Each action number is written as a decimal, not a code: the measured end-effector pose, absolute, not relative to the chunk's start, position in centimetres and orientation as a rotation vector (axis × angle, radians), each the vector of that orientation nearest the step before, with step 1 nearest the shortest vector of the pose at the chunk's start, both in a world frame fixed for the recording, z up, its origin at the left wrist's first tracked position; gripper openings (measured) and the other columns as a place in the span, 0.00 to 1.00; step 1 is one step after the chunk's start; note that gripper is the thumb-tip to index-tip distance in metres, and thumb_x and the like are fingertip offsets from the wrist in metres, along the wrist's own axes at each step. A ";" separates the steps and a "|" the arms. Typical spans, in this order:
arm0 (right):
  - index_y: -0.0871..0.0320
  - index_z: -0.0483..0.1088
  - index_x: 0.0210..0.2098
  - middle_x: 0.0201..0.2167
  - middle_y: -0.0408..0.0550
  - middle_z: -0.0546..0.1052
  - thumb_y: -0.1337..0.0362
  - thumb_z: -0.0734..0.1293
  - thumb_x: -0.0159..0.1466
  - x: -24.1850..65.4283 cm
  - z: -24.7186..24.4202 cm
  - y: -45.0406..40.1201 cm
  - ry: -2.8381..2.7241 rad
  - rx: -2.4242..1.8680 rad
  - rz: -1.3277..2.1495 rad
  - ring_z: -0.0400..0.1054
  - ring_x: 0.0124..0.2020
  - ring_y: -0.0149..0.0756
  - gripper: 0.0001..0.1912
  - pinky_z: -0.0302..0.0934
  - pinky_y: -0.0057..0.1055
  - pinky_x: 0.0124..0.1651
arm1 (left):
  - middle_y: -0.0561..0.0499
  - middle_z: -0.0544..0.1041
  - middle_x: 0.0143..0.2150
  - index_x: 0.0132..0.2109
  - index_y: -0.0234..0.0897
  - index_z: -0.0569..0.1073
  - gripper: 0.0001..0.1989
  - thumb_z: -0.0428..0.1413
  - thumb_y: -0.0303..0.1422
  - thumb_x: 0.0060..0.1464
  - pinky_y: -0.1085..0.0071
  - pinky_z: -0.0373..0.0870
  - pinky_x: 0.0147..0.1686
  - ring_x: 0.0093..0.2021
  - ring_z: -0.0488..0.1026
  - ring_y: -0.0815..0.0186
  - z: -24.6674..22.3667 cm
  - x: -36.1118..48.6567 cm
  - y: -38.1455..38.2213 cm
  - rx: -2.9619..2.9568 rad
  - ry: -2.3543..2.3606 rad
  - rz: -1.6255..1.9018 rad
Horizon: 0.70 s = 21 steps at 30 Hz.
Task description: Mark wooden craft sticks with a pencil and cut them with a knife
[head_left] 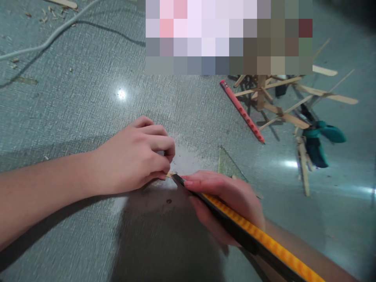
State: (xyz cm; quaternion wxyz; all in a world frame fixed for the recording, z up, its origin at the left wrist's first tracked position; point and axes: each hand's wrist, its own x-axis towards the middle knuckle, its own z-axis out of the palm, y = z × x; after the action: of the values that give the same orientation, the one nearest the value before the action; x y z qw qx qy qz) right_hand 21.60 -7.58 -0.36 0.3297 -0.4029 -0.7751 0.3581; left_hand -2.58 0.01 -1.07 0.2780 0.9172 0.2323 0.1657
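Observation:
My left hand [147, 150] rests on the grey table with its fingers curled, pinching a small piece of wooden stick [169, 174] whose end shows past the fingertips. Most of that piece is hidden under the hand. My right hand [226, 203] is closed around a yellow and black utility knife [249, 231]. The knife slants from the lower right toward the left fingertips, and its dark blade tip is at the exposed end of the wood.
A red pencil [242, 111] lies beside a pile of craft sticks [288, 113] and teal-handled pliers or cutters [319, 141]. A clear set square [230, 164] is partly behind my right hand. A white cable [58, 31] and wood shavings [48, 15] are upper left. The top centre is pixelated.

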 end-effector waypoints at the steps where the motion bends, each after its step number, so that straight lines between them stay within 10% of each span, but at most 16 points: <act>1: 0.51 0.73 0.47 0.37 0.45 0.85 0.76 0.66 0.63 21.6 -0.3 -7.6 -2.031 -1.057 0.942 0.83 0.36 0.36 0.17 0.80 0.30 0.40 | 0.54 0.82 0.41 0.35 0.42 0.81 0.13 0.57 0.33 0.69 0.60 0.60 0.54 0.45 0.74 0.64 -1.1 -2.6 0.0 2.463 0.623 0.444; 21: 0.54 0.73 0.46 0.35 0.47 0.85 0.77 0.67 0.62 21.5 -0.1 -7.5 -2.071 -1.045 0.908 0.83 0.36 0.35 0.16 0.79 0.26 0.41 | 0.55 0.82 0.41 0.35 0.43 0.81 0.12 0.58 0.33 0.67 0.60 0.59 0.53 0.45 0.74 0.63 -1.1 -2.5 0.1 2.465 0.618 0.440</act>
State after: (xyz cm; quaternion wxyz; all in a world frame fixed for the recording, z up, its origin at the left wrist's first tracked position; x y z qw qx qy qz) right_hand 21.51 -7.46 -0.07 0.3194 -0.3974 -0.7878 0.3454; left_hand -2.54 0.08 -1.13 0.2774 0.9182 0.2304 0.1640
